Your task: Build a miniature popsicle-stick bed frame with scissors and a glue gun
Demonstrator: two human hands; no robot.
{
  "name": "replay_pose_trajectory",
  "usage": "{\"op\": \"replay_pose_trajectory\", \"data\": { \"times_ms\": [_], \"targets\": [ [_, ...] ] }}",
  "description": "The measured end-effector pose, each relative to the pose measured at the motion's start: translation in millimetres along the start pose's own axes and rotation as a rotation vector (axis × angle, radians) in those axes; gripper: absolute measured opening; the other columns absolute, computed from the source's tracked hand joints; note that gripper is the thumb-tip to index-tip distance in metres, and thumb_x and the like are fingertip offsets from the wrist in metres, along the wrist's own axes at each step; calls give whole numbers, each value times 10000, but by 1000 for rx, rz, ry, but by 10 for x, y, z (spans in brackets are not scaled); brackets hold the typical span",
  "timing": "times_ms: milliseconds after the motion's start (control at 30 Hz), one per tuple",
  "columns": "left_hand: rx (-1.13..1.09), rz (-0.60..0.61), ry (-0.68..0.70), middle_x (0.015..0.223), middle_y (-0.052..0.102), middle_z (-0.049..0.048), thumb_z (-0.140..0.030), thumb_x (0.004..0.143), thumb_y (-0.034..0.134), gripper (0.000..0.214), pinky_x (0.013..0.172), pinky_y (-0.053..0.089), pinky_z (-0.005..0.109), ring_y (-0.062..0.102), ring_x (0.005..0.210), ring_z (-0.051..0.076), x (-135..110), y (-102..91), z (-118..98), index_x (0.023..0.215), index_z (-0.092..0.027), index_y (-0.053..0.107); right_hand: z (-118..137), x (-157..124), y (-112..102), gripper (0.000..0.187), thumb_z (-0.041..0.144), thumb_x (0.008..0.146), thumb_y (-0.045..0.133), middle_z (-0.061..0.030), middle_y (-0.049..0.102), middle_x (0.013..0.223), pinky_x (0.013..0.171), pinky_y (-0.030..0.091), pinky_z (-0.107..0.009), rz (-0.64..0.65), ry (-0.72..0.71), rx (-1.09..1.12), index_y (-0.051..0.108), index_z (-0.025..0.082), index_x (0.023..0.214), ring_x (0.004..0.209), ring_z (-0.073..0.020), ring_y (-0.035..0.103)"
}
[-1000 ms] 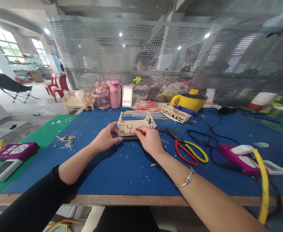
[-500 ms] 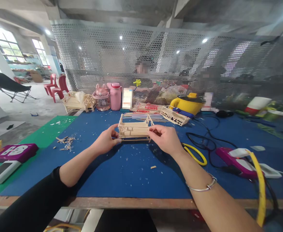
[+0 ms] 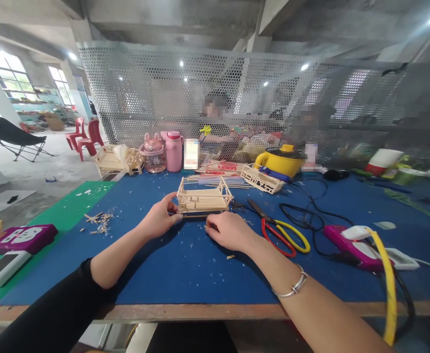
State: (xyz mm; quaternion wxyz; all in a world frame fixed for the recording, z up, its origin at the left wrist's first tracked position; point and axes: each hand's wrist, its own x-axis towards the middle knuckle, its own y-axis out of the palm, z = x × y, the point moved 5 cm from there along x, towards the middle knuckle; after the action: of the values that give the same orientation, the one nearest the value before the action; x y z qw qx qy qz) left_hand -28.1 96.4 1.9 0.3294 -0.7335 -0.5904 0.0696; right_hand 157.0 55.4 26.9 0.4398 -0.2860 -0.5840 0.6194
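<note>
A small model frame of pale wooden sticks (image 3: 203, 198) stands on the blue table mat (image 3: 200, 264) in front of me. My left hand (image 3: 159, 218) pinches its left end between thumb and fingers. My right hand (image 3: 229, 230) lies low on the mat just in front of the model's right part, fingers curled with the fingertips down near a thin stick; what they hold, if anything, is hidden. A silver bangle sits on my right wrist.
Red and yellow scissors (image 3: 283, 233) lie right of my right hand, with black cables and a purple power strip (image 3: 350, 240) beyond. Wood chips (image 3: 99, 220) lie left. Pink bottles (image 3: 173, 151), a yellow pot (image 3: 283, 162) and other stick models line the mesh screen, people behind it.
My right hand let go of the model's right end and dropped to the mat in front of it, uncovering the scissors. The left hand kept its hold.
</note>
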Motion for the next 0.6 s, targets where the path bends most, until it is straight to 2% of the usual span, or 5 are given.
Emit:
{"op": "replay_pose_trajectory", "data": {
  "times_ms": [200, 333, 433, 500, 600],
  "targets": [
    [-49, -213, -54, 765, 615, 3, -329, 724, 578, 581, 709, 450, 310, 596, 709, 168, 66, -158, 135, 1251, -154, 407, 38, -48, 20, 205, 413, 719, 639, 9, 642, 632, 498, 333, -211, 36, -22, 185, 674, 219, 778, 537, -112, 544],
    [-23, -310, -131, 787, 614, 15, -359, 722, 580, 573, 666, 455, 309, 598, 679, 171, 78, -347, 293, 1231, -158, 408, -66, -105, -96, 207, 379, 747, 596, 24, 613, 583, 477, 364, -183, 193, -99, 465, 665, 189, 703, 513, -87, 528],
    [-51, -250, -149, 777, 633, 22, -370, 703, 594, 595, 668, 469, 315, 611, 716, 192, 74, -421, 445, 1221, -146, 404, -546, -12, -332, 278, 412, 807, 513, 12, 634, 629, 468, 401, -183, 149, 35, 509, 649, 170, 792, 494, -81, 539],
    [-112, -196, -161, 775, 644, 30, -370, 685, 613, 628, 648, 474, 317, 616, 708, 199, 73, -425, 537, 1218, -129, 385, -979, 131, -514, 330, 427, 858, 441, -1, 650, 679, 502, 432, -195, 1, 174, 306, 633, 159, 854, 505, -79, 552],
    [-190, -159, -167, 840, 658, 65, -341, 685, 626, 645, 685, 484, 337, 628, 746, 209, 83, -394, 592, 1227, -115, 361, -1476, 419, -544, 271, 320, 887, 434, -45, 660, 768, 585, 470, -242, -41, 278, 127, 624, 128, 903, 604, -109, 591]
  ]
}}
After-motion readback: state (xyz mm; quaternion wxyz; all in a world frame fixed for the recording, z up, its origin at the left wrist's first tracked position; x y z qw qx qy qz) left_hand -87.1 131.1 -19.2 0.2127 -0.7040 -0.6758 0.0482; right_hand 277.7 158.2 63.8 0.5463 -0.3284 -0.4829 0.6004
